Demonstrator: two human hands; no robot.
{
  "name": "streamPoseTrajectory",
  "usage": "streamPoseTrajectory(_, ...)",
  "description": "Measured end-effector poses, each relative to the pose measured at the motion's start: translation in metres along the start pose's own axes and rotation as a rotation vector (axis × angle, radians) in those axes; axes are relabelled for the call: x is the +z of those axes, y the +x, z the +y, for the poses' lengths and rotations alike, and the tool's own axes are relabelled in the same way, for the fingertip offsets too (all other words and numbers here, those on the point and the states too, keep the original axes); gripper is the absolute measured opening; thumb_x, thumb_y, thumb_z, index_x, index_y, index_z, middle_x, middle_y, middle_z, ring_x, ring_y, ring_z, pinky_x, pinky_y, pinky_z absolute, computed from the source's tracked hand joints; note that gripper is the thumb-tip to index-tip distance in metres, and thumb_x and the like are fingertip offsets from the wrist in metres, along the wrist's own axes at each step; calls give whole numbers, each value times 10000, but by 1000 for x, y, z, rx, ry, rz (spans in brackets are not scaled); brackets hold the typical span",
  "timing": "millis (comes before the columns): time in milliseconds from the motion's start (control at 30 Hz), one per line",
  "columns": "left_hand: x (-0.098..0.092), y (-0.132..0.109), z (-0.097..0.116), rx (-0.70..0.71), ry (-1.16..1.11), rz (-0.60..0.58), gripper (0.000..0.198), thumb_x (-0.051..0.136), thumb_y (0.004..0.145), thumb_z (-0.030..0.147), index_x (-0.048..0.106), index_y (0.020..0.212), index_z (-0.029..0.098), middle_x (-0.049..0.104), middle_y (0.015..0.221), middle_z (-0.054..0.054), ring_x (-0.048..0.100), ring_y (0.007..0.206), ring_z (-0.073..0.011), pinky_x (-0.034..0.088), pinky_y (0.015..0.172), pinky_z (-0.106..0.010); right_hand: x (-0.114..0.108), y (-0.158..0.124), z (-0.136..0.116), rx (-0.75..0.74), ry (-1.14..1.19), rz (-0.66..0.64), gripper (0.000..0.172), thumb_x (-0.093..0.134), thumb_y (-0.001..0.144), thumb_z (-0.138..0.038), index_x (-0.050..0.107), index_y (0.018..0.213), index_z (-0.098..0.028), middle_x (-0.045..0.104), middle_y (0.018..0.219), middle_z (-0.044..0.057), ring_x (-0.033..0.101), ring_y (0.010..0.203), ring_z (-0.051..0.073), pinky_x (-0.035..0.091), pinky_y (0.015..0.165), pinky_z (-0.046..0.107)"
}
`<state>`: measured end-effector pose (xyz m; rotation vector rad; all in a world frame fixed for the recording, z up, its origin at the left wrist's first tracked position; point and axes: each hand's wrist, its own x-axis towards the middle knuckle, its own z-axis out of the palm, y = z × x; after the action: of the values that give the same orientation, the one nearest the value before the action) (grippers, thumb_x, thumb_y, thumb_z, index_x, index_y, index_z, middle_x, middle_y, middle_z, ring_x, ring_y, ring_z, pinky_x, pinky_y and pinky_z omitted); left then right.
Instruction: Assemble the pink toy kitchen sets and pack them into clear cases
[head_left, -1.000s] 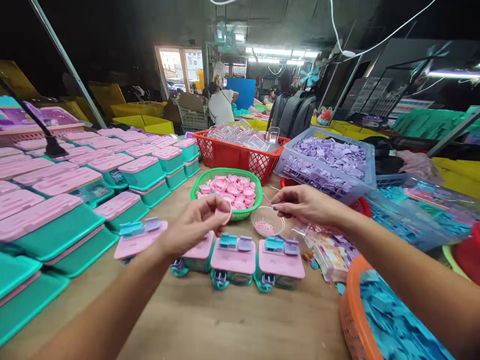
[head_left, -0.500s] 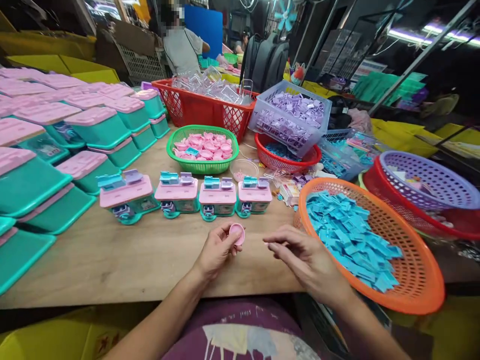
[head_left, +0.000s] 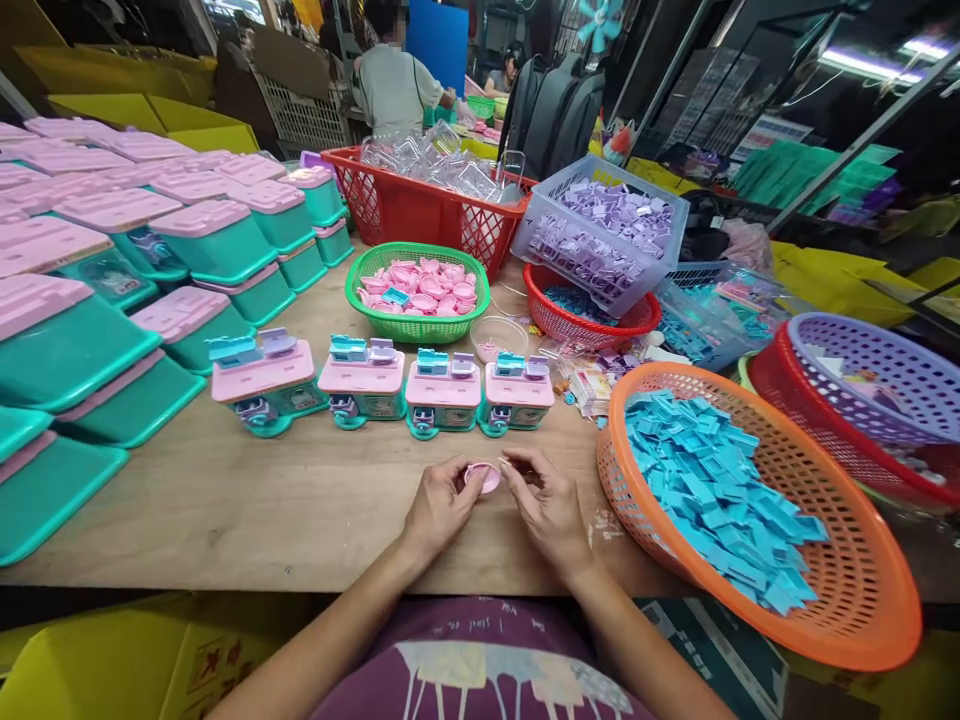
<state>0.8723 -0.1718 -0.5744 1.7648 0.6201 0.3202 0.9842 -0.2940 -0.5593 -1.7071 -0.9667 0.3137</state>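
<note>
Between the thumb and fingers of my left hand (head_left: 441, 508) is a small round pink plastic dish (head_left: 489, 480), tilted, its hollow side partly showing. My right hand (head_left: 553, 512) has come up against the dish's right side, thumb and forefinger pinched together. A tiny pale bit shows at those fingertips, too small to name. Beyond both hands stands a row of several pink-topped teal toy boxes (head_left: 365, 378) with blue and lilac parts upright on top. Behind the row, a green basket (head_left: 416, 326) holds more pink dishes and one blue piece.
Stacked teal boxes with pink lids (head_left: 214, 245) fill the left side. At right stands an orange basket (head_left: 862, 560) of blue plastic pieces. Farther back are a red crate (head_left: 420, 205) of clear parts, a tilted bin (head_left: 547, 235) of lilac pieces and a co-worker (head_left: 394, 85).
My right hand has moved left, from beside the orange basket to the pink dish. The dish has tipped flatter in my left hand. The camera view has shifted slightly.
</note>
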Motion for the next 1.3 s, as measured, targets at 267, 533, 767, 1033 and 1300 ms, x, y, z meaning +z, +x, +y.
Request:
streamPoseTrajectory(267,5,5,-4,28,231,20,258,492,892,247,705,774,162,660,642,-23,581,591,-133,408,605,-221,15,-5,9,-114,-49,-73,142,563,924,-139,660,998,-211,669,891,35,623,838,167,501,750,308)
streamPoseTrajectory(533,6,6,-1,19,308,26,244,494,864,170,730,804,182,707,694,-45,650,656,-155,463,668,-229,20,-5,18,-126,-38,-94,176,548,914,-100,650,1006,-210,666,912,41,619,860,165,507,768,316)
streamPoseTrajectory(767,7,5,4,-1,422,20,236,497,851,142,728,844,192,745,774,-56,682,684,-178,446,644,-249,20,-5,14,-122,-114,-108,146,530,916,-92,629,973,-184,634,872,53,595,832,174,493,740,320)
streamPoseTrajectory(1033,13,0,0,10,518,17,237,477,831,98,698,865,175,745,810,-67,688,716,-213,416,634,-292,29,-2,3,-112,-409,-161,169,468,900,-60,592,843,-160,580,788,60,551,765,206,463,674,346)
streamPoseTrajectory(1300,1,18,5,-173,-161,-105,293,517,846,359,626,678,145,600,597,-16,510,545,-110,369,542,-226,2,0,11,-349,-277,-175,367,584,901,-132,535,1253,-227,662,1116,84,598,1056,220,523,896,400)
